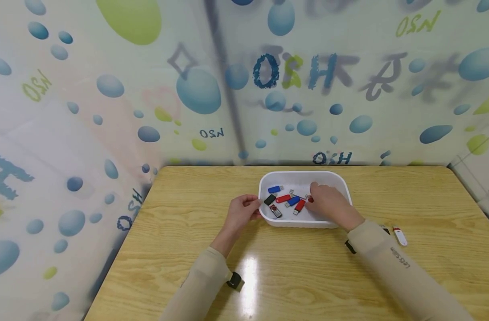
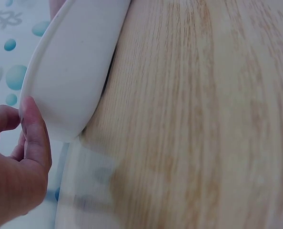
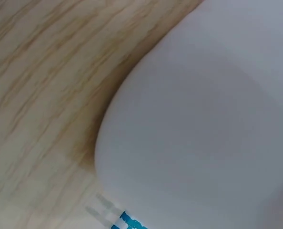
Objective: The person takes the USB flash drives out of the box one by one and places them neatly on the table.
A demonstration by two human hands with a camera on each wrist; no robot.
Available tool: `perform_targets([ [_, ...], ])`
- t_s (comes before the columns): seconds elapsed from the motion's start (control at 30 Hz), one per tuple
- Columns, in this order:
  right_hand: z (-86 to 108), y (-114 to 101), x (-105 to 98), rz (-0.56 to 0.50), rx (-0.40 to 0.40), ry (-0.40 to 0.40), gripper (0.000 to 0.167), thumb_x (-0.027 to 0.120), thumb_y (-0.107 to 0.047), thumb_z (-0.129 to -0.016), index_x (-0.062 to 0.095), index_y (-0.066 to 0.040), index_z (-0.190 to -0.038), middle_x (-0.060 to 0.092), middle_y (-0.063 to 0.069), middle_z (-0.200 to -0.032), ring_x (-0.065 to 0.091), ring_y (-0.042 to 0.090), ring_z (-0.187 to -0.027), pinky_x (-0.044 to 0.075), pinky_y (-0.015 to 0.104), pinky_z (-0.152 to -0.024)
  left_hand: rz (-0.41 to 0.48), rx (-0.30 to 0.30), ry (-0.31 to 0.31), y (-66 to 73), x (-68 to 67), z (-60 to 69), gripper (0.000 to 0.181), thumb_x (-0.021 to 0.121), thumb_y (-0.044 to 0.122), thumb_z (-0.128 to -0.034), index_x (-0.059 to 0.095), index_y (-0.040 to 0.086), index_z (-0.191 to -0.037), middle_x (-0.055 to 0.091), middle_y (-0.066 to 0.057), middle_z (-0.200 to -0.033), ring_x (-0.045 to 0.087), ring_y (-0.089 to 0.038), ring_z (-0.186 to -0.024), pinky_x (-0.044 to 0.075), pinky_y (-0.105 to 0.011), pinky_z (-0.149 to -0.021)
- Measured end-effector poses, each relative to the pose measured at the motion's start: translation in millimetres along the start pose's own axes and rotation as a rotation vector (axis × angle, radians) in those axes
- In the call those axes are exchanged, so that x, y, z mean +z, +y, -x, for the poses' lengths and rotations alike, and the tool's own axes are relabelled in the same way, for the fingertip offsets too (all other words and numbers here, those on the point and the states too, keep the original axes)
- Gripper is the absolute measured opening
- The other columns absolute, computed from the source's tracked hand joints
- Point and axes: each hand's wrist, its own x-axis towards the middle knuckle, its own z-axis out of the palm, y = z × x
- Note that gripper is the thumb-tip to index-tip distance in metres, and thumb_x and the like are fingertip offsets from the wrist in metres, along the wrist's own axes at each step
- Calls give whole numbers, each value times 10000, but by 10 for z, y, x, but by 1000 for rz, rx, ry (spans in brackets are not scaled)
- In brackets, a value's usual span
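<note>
A white plastic bin (image 1: 304, 224) stands on the wooden table with several USB flash drives in it. Its left rim is pinched between the thumb and fingers of my left hand (image 1: 243, 209); the left wrist view shows this hand (image 2: 25, 162) at the bin's corner. Inside the bin, on its right side, my right hand (image 1: 332, 205) pinches a red USB flash drive (image 1: 310, 199), mostly covered by the fingers. To the left of it lie red (image 1: 283, 199), blue (image 1: 274, 189) and black (image 1: 270, 199) drives. The right wrist view shows only the bin's outer wall (image 3: 194, 133), no fingers.
On the table right of the bin lie a white-and-red USB flash drive (image 1: 400, 236) and a dark one (image 1: 385, 229), partly behind the right sleeve. A patterned curtain (image 1: 236, 89) hangs along the table's back edge.
</note>
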Motion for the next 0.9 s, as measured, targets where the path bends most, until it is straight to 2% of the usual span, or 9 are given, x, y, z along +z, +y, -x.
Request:
perform_targets([
  [0.13,27,-7,12,40,18,30,303,708,-225,-982,603,52,-1041,571,84,-778,542,225,-682,459,329,-614,-3,-4,2,8,1,9,235,650,38,-999,644,-115,-1177,685,-271,-1000,656,-127,-702,625,-257,-676],
  [0.23,35,-5,16,50,29,28,287,695,-230,-996,644,48,-1051,582,79,-784,551,227,-698,467,325,-636,-5,-5,5,10,1,11,224,651,39,-996,649,-107,-1166,688,-265,-992,660,-130,-701,628,-264,-678],
  [0.37,37,11,20,60,11,24,228,669,-187,-1012,667,39,-1041,599,77,-803,553,231,-722,485,344,-662,-8,-2,3,8,-1,8,232,653,46,-998,647,-107,-1174,688,-270,-1001,663,-129,-704,627,-265,-680],
  [0.57,40,40,23,69,-16,38,181,656,-152,-1006,664,24,-964,590,73,-778,545,223,-693,470,338,-627,-13,1,-1,18,-2,20,236,647,47,-1002,642,-113,-1176,687,-285,-1018,665,-139,-720,621,-252,-675],
  [0.73,54,42,15,39,0,35,197,648,-150,-1013,669,46,-1007,603,83,-793,554,228,-704,478,332,-629,-12,-8,5,19,-5,16,225,650,48,-998,651,-98,-1169,689,-279,-1024,665,-137,-723,621,-253,-681],
  [0.9,102,36,-24,-18,32,56,232,672,-154,-1009,675,62,-1094,637,100,-849,571,245,-749,513,340,-686,-10,-7,7,18,-4,17,224,651,49,-995,651,-98,-1164,690,-269,-1008,666,-139,-718,622,-255,-678],
])
